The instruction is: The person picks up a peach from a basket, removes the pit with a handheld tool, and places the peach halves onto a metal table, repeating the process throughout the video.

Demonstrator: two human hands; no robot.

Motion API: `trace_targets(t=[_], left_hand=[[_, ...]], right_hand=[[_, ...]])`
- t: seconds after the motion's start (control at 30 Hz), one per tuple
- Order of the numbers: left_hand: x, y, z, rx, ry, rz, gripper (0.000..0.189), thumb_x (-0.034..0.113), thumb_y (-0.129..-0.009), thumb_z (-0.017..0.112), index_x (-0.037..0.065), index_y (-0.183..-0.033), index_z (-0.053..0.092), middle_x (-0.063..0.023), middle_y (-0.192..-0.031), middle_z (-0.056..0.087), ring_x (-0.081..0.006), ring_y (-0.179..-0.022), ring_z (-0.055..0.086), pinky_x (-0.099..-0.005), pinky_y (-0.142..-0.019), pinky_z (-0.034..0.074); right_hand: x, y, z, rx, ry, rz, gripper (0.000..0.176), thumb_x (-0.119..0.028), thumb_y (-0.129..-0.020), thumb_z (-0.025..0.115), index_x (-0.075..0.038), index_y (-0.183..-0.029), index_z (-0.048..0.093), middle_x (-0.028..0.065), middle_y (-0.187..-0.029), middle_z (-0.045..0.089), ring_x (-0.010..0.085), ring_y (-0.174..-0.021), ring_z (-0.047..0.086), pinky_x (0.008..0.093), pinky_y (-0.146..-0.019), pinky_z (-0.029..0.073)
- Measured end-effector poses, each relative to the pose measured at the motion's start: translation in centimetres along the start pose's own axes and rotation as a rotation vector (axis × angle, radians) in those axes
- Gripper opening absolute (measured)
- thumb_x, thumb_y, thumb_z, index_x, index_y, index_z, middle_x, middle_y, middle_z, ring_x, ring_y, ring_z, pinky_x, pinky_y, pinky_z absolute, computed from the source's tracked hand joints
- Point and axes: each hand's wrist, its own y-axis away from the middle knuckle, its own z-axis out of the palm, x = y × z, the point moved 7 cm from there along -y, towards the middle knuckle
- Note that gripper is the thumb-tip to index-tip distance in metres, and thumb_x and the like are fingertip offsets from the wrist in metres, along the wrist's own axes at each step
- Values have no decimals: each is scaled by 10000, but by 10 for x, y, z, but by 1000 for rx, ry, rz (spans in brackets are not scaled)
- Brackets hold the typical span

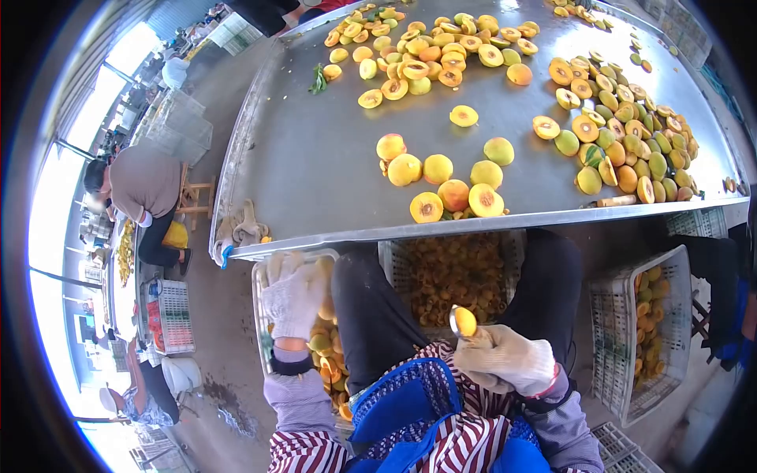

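Observation:
My left hand (293, 298), in a pale work glove, is over the peach-filled crate (259, 292) beside my left leg. Its fingers look spread and slightly blurred, with yellow peach pieces (330, 347) below and beside it. My right hand (505, 361), also gloved, is closed around the handle of a metal spoon (455, 320) above my lap. The spoon's bowl points up, and something yellow-orange shows in it. Several peaches and halves (453, 195) lie near the table's front edge. Between my knees stands a crate (390, 264) of peach pits and scraps.
The metal table (315, 173) bears a far heap of peach halves (418, 55) and a large pile (631, 142) at right. A glove (243, 229) lies on its left corner. Another peach crate (611, 331) stands right. Two people (146, 181) (142, 402) are at left.

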Motion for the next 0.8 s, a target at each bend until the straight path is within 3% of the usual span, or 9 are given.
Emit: trace_targets(t=[0.03, 0.13, 0.2, 0.43, 0.5, 0.6, 0.67, 0.7, 0.8], left_hand=[[20, -3, -2, 108, -158, 269, 228, 237, -918, 650, 96, -1085, 714, -122, -1120, 693, -370, -990, 649, -421, -904, 505], [60, -45, 38, -201, 627, -6, 404, 219, -852, 708, 33, -1208, 662, -158, -1286, 638, -311, -1121, 649, -372, -961, 499], [91, -75, 68, -173, 408, 71, 564, 371, -854, 686, 83, -1326, 578, -196, -1411, 535, -391, -1199, 592, -455, -1012, 481], [130, -105, 129, -647, 405, -21, 621, 399, -753, 758, 62, -1242, 576, -183, -1133, 672, -354, -1049, 661, -424, -940, 518], [128, -96, 108, -536, 1180, -228, 440, 322, -787, 762, 55, -1112, 634, -132, -1077, 683, -263, -1004, 671, -387, -908, 526], [152, -46, 67, -855, 1599, -196, 328, 142, -835, 735, 30, -1128, 640, -76, -1087, 677, -202, -999, 651, -321, -933, 507], [173, -36, 15, -471, 776, 553, 460, 157, -867, 727, 57, -1288, 571, -122, -1158, 660, -233, -979, 673, -306, -764, 565], [169, -32, 17, -471, 773, 544, 460, 157, -867, 727, 57, -1288, 571, -122, -1158, 660, -233, -979, 673, -306, -764, 565], [143, -22, 32, -684, 1657, -248, 484, 260, -966, 675, 55, -1377, 523, -115, -1223, 645, -208, -1071, 655, -340, -953, 531]], right_hand=[[-3, -5, 6, 0, 1, -2, 223, -231, -898, 716, -37, -899, 606, -10, -627, 527, 76, -449, 466, 246, -397, 357], [-23, -7, 8, 223, 429, -59, 324, -358, -917, 680, -41, -973, 641, 23, -731, 617, 119, -684, 589, 296, -673, 492], [-22, -4, 5, 277, 456, -102, 326, -357, -915, 683, -41, -987, 645, 29, -737, 618, 120, -691, 588, 298, -682, 494], [-13, 0, -16, 443, 465, -86, 320, -330, -901, 702, -27, -997, 670, 75, -792, 665, 150, -738, 636, 315, -731, 509], [-21, -2, -25, 593, 644, -338, 297, -318, -870, 715, -40, -964, 668, 34, -709, 631, 150, -587, 602, 316, -583, 497], [-34, -5, -14, 654, 1225, -619, 269, -305, -854, 730, -56, -948, 686, 138, -761, 676, 338, -718, 675, 397, -603, 533], [-43, -2, -9, 667, 1113, -558, 260, -314, -861, 721, -65, -914, 666, 139, -736, 672, 344, -685, 677, 411, -600, 540], [-45, 2, -7, 691, 993, -498, 257, -322, -868, 712, -74, -879, 645, 141, -711, 668, 349, -651, 678, 425, -598, 547], [-51, 10, -3, 653, 669, -417, 299, -337, -868, 713, -48, -906, 649, 145, -735, 677, 322, -674, 690, 384, -648, 548]])
